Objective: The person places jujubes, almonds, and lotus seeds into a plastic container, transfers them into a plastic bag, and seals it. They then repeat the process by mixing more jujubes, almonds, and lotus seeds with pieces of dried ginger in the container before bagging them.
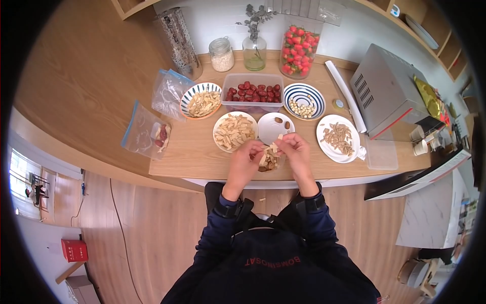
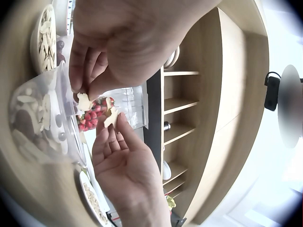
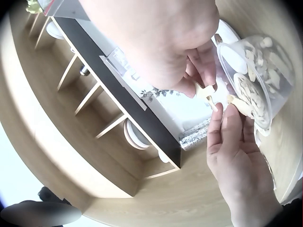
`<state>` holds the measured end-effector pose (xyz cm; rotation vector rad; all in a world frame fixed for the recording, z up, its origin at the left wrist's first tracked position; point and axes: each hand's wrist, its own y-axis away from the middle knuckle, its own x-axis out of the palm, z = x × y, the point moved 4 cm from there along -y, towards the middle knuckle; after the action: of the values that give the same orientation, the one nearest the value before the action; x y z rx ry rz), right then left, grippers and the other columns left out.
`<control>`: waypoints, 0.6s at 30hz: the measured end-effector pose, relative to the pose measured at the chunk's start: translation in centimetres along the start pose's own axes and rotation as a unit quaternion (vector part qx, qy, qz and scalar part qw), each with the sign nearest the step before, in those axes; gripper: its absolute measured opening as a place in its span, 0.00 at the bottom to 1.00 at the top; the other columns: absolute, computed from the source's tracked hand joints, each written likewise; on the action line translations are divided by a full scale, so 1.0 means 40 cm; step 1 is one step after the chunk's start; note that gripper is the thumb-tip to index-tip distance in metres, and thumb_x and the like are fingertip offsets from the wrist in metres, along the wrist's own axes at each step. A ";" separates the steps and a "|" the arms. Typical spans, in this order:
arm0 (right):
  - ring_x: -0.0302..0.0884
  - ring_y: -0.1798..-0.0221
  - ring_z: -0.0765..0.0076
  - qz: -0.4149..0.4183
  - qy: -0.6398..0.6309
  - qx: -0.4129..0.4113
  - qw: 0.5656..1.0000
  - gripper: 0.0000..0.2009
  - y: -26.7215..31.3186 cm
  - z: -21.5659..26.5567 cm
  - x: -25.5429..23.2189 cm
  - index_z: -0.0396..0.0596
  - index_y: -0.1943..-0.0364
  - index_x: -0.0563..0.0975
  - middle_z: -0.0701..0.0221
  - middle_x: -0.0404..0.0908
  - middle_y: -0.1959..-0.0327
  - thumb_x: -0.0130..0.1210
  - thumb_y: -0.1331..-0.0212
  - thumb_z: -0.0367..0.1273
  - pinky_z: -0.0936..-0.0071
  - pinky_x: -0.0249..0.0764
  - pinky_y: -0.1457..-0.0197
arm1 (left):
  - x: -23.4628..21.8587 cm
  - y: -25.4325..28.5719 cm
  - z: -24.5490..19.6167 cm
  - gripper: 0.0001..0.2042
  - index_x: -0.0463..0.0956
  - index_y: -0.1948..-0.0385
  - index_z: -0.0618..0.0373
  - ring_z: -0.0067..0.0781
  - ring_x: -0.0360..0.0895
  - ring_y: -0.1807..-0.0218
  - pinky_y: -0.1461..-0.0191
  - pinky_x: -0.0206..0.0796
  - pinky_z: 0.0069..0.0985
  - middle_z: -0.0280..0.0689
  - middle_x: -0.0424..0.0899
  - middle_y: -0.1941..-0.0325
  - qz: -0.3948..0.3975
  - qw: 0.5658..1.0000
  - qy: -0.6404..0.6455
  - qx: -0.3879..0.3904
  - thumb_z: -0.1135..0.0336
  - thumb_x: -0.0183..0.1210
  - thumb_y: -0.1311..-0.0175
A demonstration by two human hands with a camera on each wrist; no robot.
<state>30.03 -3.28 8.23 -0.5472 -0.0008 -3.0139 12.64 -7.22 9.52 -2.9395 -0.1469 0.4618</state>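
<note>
Both hands are raised close together over a clear plastic tub [image 3: 279,90] at the counter's front edge; pale slices and darker pieces show inside it. My left hand [image 1: 245,164] pinches a pale dried slice [image 2: 84,103] between thumb and fingertips. Facing it, my right hand [image 1: 297,154] pinches another pale, ragged slice [image 2: 111,117]. In the right wrist view the two pieces hang just beside the tub's rim. Behind the hands stand a bowl of pale dried strips [image 1: 235,130] and a white plate [image 1: 268,138] with a few brown dates or nuts.
Farther back are a tub of red dates [image 1: 253,93], a striped bowl of dried slices [image 1: 202,103] and a blue-ringed bowl of round pale seeds [image 1: 304,106]. A plate of slender pieces [image 1: 338,138] lies right, near a microwave [image 1: 390,91]. Zip bags [image 1: 144,134] lie left.
</note>
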 end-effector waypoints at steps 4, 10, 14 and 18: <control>0.80 0.71 0.81 -0.007 0.023 -0.007 1.000 0.04 0.002 0.005 -0.005 0.40 0.63 0.78 0.71 0.84 0.70 0.62 0.37 0.21 0.82 0.78 0.67 | 0.003 0.002 -0.042 0.12 0.80 0.53 0.60 0.29 0.86 0.62 0.60 0.75 0.24 0.38 0.88 0.63 -0.026 0.997 -0.021 0.076 0.79 0.62 0.38; 0.83 0.68 0.80 0.009 0.031 -0.010 0.999 0.06 0.014 0.007 0.005 0.36 0.58 0.81 0.67 0.87 0.66 0.62 0.37 0.21 0.81 0.80 0.66 | 0.012 0.008 -0.032 0.11 0.82 0.52 0.59 0.21 0.84 0.65 0.61 0.73 0.20 0.34 0.87 0.65 0.038 0.997 0.047 0.037 0.77 0.60 0.34; 0.83 0.67 0.80 0.018 0.049 -0.014 0.999 0.09 0.025 0.015 0.013 0.34 0.54 0.82 0.66 0.88 0.63 0.62 0.36 0.22 0.80 0.81 0.65 | 0.021 0.013 -0.015 0.10 0.82 0.51 0.59 0.17 0.82 0.64 0.59 0.73 0.18 0.31 0.86 0.67 0.043 0.982 0.182 -0.026 0.77 0.61 0.32; 0.83 0.67 0.80 0.019 0.065 -0.007 0.998 0.09 0.034 0.032 0.020 0.34 0.53 0.82 0.66 0.88 0.63 0.61 0.35 0.23 0.80 0.81 0.65 | 0.020 0.012 -0.005 0.11 0.82 0.49 0.61 0.17 0.81 0.63 0.58 0.74 0.18 0.32 0.86 0.65 0.051 0.986 0.161 -0.010 0.77 0.61 0.31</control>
<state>29.84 -4.68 9.67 -0.3465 0.0381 -3.0081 13.50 -7.63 9.36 -3.0011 0.0404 -0.0065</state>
